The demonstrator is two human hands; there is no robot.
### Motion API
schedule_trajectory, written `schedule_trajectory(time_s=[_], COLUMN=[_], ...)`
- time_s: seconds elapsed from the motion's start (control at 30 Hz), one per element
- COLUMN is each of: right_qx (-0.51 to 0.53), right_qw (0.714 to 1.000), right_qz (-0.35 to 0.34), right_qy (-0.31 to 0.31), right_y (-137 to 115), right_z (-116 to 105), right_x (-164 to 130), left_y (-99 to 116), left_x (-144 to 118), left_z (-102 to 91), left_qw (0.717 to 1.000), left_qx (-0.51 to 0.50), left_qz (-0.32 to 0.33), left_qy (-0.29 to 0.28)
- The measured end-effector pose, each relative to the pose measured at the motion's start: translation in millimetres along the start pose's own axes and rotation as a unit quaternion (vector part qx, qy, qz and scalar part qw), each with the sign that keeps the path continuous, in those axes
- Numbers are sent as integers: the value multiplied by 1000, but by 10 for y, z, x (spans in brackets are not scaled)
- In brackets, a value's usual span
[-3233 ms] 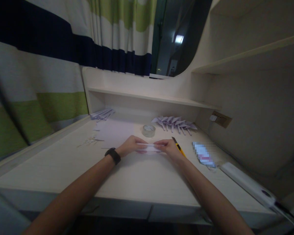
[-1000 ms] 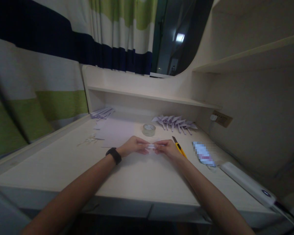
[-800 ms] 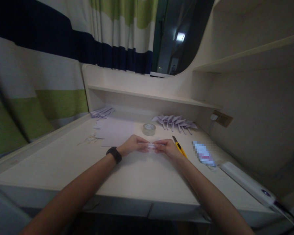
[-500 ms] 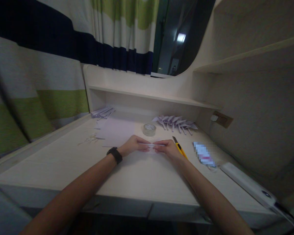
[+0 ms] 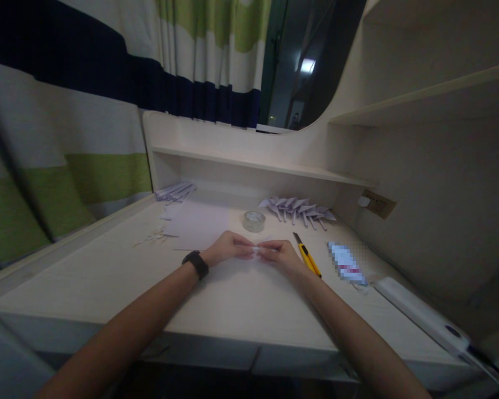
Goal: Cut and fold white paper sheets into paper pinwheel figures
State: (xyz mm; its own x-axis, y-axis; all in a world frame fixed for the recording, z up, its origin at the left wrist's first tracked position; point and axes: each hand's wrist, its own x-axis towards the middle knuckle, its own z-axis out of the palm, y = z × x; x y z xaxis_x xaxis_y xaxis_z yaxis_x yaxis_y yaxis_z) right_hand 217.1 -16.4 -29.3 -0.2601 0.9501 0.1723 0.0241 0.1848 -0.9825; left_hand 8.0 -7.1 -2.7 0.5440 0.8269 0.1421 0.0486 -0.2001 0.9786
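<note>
White paper strip (image 5: 256, 250) mostly hidden between left hand (image 5: 228, 248), right hand (image 5: 279, 254).

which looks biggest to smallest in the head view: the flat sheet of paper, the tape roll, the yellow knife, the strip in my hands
1. Flat sheet of paper
2. Yellow knife
3. Tape roll
4. Strip, mostly hidden between the left hand and right hand, so its rank is unsure

The tape roll lies farther off than the knife, so that pair is loose.

Pale desk (image 5: 233, 310): tape roll (image 5: 254, 220), yellow cutter (image 5: 307, 261), folded papers (image 5: 297, 209), sheet (image 5: 195, 226).
</note>
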Motion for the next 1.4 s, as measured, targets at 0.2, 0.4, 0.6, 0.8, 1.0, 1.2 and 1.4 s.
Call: schedule_trajectory(time_s=[0.2,0.4,0.6,0.8,1.0,1.2,1.4], right_qx=[1,-34,-62,-87,-124,-221,-285], right_qw=[1000,999,998,995,991,975,958], right_qz=[14,8,-8,26,11,-14,-34], right_qy=[-1,9,11,40,41,8,22], right_y=[-22,-81,-71,-50,-7,-13,-29], right_z=[21,36,47,74,5,-43,-53], right_x=[-10,-21,-15,-7,19,9,-4], left_y=[-22,-39,-83,-78,-60,-141,-163], left_x=[5,14,49,50,34,71,61], left_z=[-24,-13,-26,4,-43,-132,-144], left_qw=[999,999,996,985,940,883,838], left_qx=[39,48,91,169,331,444,513], left_qz=[22,-12,4,4,87,151,180], left_qy=[-12,-14,5,35,-8,38,44])
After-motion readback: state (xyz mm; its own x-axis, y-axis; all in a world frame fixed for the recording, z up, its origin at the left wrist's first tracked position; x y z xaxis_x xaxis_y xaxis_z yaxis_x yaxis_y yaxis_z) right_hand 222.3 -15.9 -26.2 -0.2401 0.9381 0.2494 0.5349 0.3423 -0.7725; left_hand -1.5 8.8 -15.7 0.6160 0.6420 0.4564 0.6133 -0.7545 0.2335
